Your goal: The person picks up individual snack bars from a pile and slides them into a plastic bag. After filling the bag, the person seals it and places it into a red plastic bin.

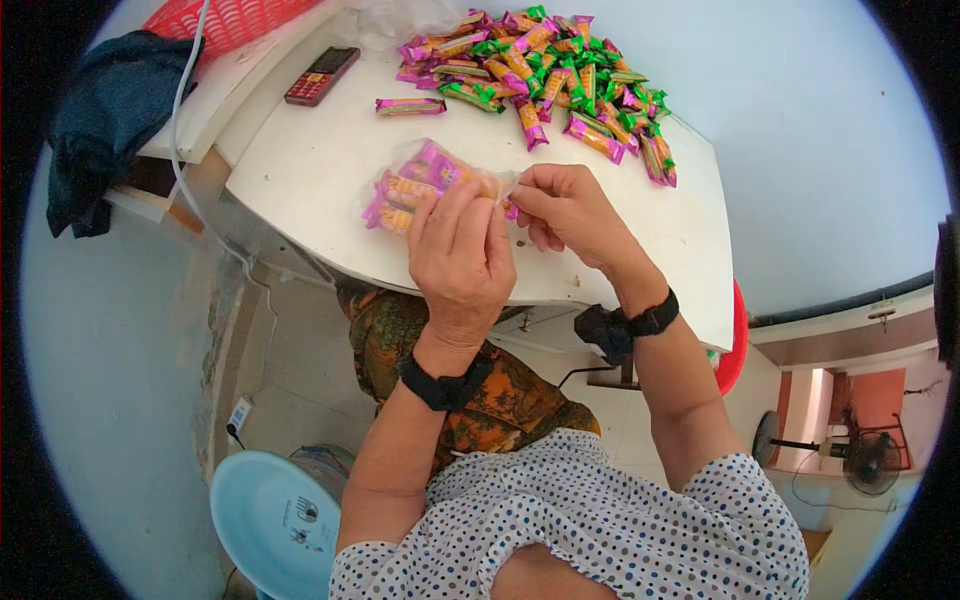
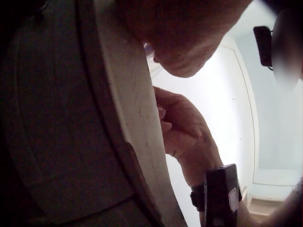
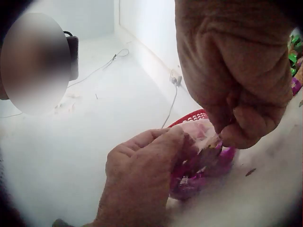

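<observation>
Start with the left hand [image 1: 462, 245]: laid over the near side of a clear bag [image 1: 432, 160], holding it, fingers close together and bent over the plastic. Can't really make out the thumb in the head view, tucked out of sight behind the fingers. Now look at the right hand [image 1: 575, 215]: pinching the edge of the bag between thumb and forefinger, other fingers curled in. Can't tell how much plastic is in the pinch, even from the right wrist view, too blurry and dark there. Don't expect much from the left wrist view either, just a sliver of the bag between two shadowy hands.

Inside the bag, see purple and orange packs [image 1: 398, 203], partly covered by the left hand, so can't count them. Find the bag at the near part of the white table [image 1: 670, 250]. Just beyond it, spot a single pack [image 1: 411, 106] lying flat, then to its right a big pile [image 1: 540, 75] of purple and green ones, overlapping too much to count. Left of the single pack, notice a phone [image 1: 323, 76]. Farther out, see crumpled plastic [image 1: 400, 22] and a red basket [image 1: 232, 20], both cut off by the top edge, plus dark cloth [image 1: 112, 105] hanging beside the basket.
</observation>
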Available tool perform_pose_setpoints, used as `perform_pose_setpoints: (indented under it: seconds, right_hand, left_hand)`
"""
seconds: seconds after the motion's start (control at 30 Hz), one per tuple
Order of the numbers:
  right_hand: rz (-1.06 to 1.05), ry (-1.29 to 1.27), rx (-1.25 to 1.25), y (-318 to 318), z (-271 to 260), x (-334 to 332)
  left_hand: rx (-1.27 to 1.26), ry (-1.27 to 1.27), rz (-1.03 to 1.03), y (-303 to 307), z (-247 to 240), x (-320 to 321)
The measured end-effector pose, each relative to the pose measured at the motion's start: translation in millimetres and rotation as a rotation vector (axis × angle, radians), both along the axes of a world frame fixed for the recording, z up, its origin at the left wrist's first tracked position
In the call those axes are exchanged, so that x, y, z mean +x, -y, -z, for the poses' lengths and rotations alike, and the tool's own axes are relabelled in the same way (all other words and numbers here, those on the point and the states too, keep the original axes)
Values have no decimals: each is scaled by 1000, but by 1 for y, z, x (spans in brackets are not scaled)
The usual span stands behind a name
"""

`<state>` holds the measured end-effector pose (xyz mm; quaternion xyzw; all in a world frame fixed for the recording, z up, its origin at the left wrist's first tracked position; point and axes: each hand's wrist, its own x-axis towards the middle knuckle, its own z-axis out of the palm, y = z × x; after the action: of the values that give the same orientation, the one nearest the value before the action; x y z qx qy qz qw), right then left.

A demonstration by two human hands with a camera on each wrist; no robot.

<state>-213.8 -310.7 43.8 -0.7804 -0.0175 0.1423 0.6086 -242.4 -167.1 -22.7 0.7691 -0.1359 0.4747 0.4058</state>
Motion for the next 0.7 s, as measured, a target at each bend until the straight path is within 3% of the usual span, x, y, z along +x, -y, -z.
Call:
perform_pose_setpoints:
  seconds: [0.3, 0.5, 0.6, 0.7]
  right_hand:
    - [-86, -71, -16, -14, 7, 16]
    - [-121, 116, -265, -10, 18, 23]
    - [-62, 83, -314, -1, -14, 18]
    - [124, 241, -309, 19, -8, 31]
  left_hand:
    - [31, -49, -1, 2, -3, 5]
    - [104, -104, -19, 4, -4, 3]
    - [97, -119, -30, 4, -5, 4]
    - [90, -115, -33, 5, -7, 2]
